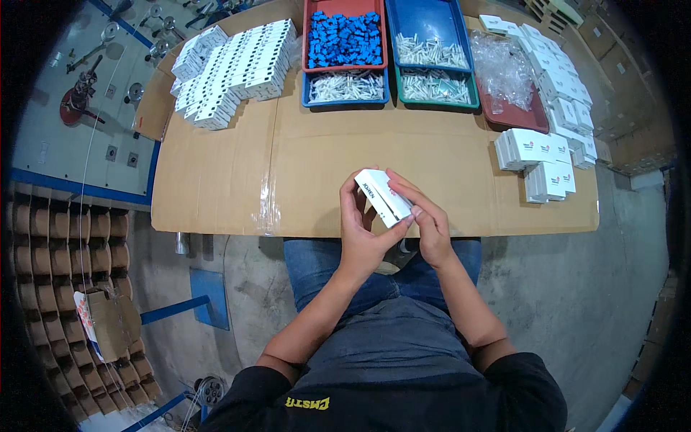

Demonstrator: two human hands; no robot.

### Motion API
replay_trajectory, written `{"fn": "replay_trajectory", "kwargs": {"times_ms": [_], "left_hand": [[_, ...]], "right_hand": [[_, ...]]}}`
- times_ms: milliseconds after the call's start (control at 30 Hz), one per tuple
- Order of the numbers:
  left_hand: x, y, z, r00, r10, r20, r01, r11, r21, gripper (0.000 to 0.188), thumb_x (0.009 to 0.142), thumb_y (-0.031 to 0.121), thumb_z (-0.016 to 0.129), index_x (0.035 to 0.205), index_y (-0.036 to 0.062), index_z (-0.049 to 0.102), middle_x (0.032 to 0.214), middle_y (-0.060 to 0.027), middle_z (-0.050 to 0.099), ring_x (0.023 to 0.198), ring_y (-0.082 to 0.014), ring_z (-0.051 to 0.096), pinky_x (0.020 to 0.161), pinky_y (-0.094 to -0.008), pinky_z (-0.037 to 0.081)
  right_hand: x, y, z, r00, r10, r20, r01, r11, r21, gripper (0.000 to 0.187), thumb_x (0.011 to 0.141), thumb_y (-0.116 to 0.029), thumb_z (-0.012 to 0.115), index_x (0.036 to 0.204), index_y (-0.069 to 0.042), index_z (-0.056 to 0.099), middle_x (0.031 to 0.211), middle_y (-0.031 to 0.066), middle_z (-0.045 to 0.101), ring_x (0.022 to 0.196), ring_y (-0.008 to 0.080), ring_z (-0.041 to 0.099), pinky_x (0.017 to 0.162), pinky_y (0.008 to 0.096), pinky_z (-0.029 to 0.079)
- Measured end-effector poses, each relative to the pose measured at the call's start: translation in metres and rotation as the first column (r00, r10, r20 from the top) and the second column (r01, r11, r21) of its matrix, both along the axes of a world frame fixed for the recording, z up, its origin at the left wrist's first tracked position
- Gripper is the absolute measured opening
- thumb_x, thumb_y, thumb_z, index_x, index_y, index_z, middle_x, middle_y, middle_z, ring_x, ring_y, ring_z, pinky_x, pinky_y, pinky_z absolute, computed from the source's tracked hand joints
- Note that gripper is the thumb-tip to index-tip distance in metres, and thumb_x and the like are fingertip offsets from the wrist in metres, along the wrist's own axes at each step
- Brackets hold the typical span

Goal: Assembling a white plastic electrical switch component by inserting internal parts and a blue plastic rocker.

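Observation:
A small white carton with dark print is held up over the table's near edge, slightly tilted. My left hand wraps round its left side and lower end, the thumb pressing near the bottom corner. On the other side my right hand grips it, fingers along the upper edge and thumb close to the left thumb. What lies inside the carton, if anything, is hidden.
Cardboard covers the table. Stacked white cartons stand far left; more white boxes sit at right. At the back are a red tray of blue pieces, blue and green trays of white pieces, and clear plastic bags.

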State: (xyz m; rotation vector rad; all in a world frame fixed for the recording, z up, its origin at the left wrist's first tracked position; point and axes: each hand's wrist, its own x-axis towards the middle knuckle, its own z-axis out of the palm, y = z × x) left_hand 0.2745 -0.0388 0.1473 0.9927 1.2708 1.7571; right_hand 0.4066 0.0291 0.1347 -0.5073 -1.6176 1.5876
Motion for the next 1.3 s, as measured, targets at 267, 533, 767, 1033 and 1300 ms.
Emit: {"fn": "replay_trajectory", "kwargs": {"times_ms": [267,533,767,1033,1300], "left_hand": [[-0.008,-0.006,0.002,0.836,-0.020,0.549,0.088,0.991,-0.098,0.073,0.087,0.005,0.079,0.147,0.0057,0.037,0.135,-0.0093,0.054,0.127,-0.0213,0.055,0.110,-0.0369,0.047],[-0.003,-0.011,0.011,0.740,0.035,0.671,0.183,0.950,-0.252,0.055,0.105,0.052,0.053,0.141,0.0110,0.048,0.121,-0.0063,0.062,0.112,-0.0157,0.063,0.091,-0.0347,0.054],[-0.001,-0.009,0.003,0.828,0.037,0.559,0.123,0.961,-0.246,0.060,0.108,0.059,0.039,0.146,0.0130,0.047,0.129,-0.0066,0.061,0.116,-0.0181,0.062,0.097,-0.0373,0.053],[0.001,-0.012,0.003,0.912,0.024,0.408,0.037,0.989,-0.140,0.061,0.109,0.027,0.054,0.161,0.0063,0.028,0.140,-0.0124,0.051,0.123,-0.0170,0.053,0.106,-0.0321,0.044],[0.004,-0.018,0.000,0.963,0.045,0.266,-0.020,0.995,-0.098,0.069,0.098,0.019,0.074,0.154,-0.0015,0.038,0.129,-0.0081,0.059,0.117,-0.0133,0.057,0.099,-0.0290,0.049]], "right_hand": [[-0.001,-0.006,-0.002,0.994,-0.107,0.006,0.106,0.988,0.109,0.053,0.103,-0.034,0.055,0.141,0.003,0.059,0.152,0.0223,0.052,0.146,0.0348,0.044,0.122,0.0460,0.030],[-0.008,-0.005,0.000,0.998,-0.069,-0.001,0.068,0.975,0.210,0.059,0.099,-0.042,0.062,0.141,0.000,0.059,0.150,0.0224,0.054,0.146,0.0363,0.044,0.122,0.0469,0.031],[-0.007,-0.008,0.009,0.998,-0.028,0.060,0.018,0.987,0.161,0.062,0.098,-0.044,0.065,0.141,-0.001,0.059,0.151,0.0223,0.053,0.144,0.0358,0.047,0.120,0.0462,0.033],[-0.010,-0.014,0.011,0.990,-0.073,0.119,0.063,0.995,0.083,0.050,0.099,-0.028,0.068,0.141,-0.001,0.060,0.150,0.0208,0.054,0.142,0.0317,0.050,0.119,0.0414,0.036],[-0.006,-0.015,0.008,0.991,-0.108,0.074,0.095,0.984,0.152,0.042,0.107,-0.024,0.056,0.138,0.003,0.061,0.141,0.0222,0.062,0.137,0.0322,0.056,0.115,0.0406,0.041]]}}
